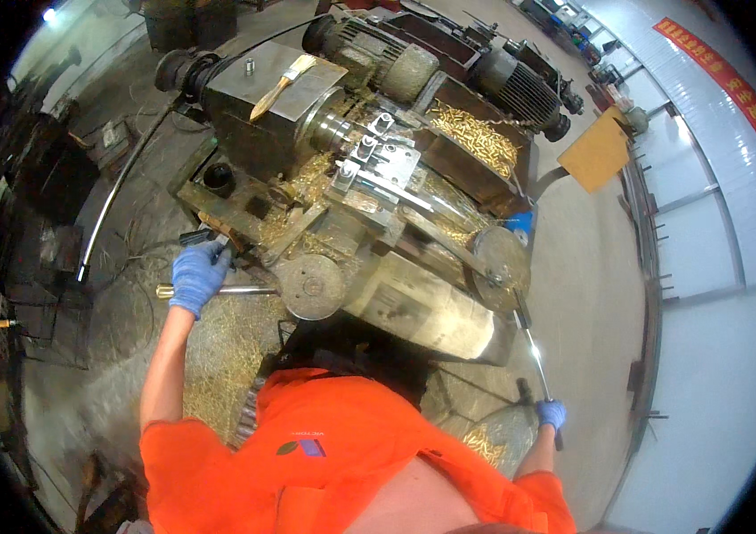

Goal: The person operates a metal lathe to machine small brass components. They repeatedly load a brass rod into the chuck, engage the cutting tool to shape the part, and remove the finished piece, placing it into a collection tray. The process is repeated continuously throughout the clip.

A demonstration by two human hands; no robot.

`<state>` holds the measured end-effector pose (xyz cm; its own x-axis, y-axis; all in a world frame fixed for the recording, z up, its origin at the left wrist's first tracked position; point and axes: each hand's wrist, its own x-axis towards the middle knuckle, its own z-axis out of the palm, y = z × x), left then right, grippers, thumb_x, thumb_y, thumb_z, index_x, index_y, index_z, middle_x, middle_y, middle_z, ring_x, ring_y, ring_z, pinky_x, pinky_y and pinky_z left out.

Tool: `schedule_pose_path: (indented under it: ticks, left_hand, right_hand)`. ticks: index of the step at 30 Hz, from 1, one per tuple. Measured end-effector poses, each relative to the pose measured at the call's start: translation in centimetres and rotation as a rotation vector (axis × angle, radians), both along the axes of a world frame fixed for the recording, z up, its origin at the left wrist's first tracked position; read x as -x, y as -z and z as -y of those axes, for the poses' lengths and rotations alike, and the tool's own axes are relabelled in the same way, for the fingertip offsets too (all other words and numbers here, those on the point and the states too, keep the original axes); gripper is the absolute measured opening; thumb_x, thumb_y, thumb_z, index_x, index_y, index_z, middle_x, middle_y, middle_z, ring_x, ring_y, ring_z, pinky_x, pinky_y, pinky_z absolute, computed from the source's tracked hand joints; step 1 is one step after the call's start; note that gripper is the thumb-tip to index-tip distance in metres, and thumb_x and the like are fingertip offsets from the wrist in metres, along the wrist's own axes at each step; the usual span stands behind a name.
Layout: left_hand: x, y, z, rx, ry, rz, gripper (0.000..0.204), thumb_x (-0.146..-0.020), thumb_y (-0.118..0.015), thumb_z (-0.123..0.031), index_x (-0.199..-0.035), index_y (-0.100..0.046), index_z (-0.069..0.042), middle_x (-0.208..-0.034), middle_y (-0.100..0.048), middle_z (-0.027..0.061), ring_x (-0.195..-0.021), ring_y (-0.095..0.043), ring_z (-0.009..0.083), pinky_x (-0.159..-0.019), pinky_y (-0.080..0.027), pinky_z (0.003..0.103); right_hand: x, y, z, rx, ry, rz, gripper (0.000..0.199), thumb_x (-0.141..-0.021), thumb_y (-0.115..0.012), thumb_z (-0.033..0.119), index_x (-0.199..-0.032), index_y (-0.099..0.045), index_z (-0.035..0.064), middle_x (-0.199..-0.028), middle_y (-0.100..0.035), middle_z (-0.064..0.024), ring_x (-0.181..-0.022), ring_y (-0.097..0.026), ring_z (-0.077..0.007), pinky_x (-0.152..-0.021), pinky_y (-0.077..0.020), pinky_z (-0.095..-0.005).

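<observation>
My left hand [197, 276], in a blue knit glove, is at the near left corner of a lathe-like machine [258, 129]. Its fingers are curled around something small and dark that they mostly hide. Just under that wrist runs a metal lever [249, 290] with a brass-coloured end, joined to a round hub [311, 287]. At the lower right my right hand [552, 413], gloved the same way, grips a long shiny lever [534, 351] near its dark end. That lever reaches up to a round disc [500, 258]. Between them sits a metal tool block [391, 163].
A brush [282, 87] lies on the machine's flat top. Behind the tool block, a trough [476, 138] holds many small brass-coloured pieces. More lie in a clear bag [489, 440] by my right arm. Motors [516, 80] stand at the back, and a tan board [596, 149] juts out right.
</observation>
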<state>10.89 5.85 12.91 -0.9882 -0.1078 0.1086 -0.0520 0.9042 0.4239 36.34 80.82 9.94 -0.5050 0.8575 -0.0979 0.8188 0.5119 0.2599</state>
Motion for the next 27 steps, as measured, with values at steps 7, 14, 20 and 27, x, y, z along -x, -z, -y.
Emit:
schedule_pose_path:
  ticks: [7, 14, 20, 27]
  left_hand:
    - [0.2, 0.0, 0.0, 0.003, -0.008, 0.040, 0.024, -0.078, -0.057, -0.031, -0.087, -0.066, -0.011, -0.076, -0.062, 0.0151, -0.072, -0.059, 0.0332, -0.065, -0.046, 0.040]
    - [0.2, 0.5, 0.2, 0.027, -0.020, -0.007, 0.023, -0.077, -0.059, -0.030, -0.084, -0.066, -0.010, -0.078, -0.062, 0.0148, -0.073, -0.060, 0.0332, -0.065, -0.047, 0.040]
    - [0.3, 0.1, -0.1, 0.027, -0.012, 0.054, 0.028, -0.078, -0.056, -0.035, -0.088, -0.066, -0.010, -0.077, -0.062, 0.0154, -0.073, -0.060, 0.0330, -0.066, -0.046, 0.041]
    - [0.3, -0.6, -0.5, -0.076, 0.011, 0.102, 0.026, -0.079, -0.056, -0.033, -0.084, -0.065, -0.009, -0.076, -0.063, 0.0143, -0.072, -0.060, 0.0329, -0.065, -0.047, 0.038]
  right_hand:
    - [0.0, -0.7, 1.9, -0.005, 0.069, -0.053, 0.029, -0.062, -0.065, 0.028, -0.082, -0.068, 0.0081, -0.083, -0.065, -0.0167, -0.079, -0.063, -0.0331, -0.071, -0.0497, -0.0402]
    - [-0.6, 0.1, 1.7, 0.022, 0.062, -0.051, 0.034, -0.062, -0.065, 0.032, -0.082, -0.068, 0.0053, -0.083, -0.064, -0.0191, -0.080, -0.063, -0.0337, -0.072, -0.0495, -0.0405]
    - [-1.6, 1.4, 0.4, -0.015, 0.038, -0.047, 0.036, -0.063, -0.066, 0.037, -0.081, -0.068, 0.0055, -0.085, -0.064, -0.0182, -0.082, -0.063, -0.0328, -0.073, -0.0493, -0.0399]
    - [1.0, -1.8, 4.8, 0.047, 0.047, -0.119, 0.049, -0.063, -0.067, 0.045, -0.094, -0.065, 0.0080, -0.093, -0.064, -0.0152, -0.088, -0.061, -0.0332, -0.079, -0.0459, -0.0412]
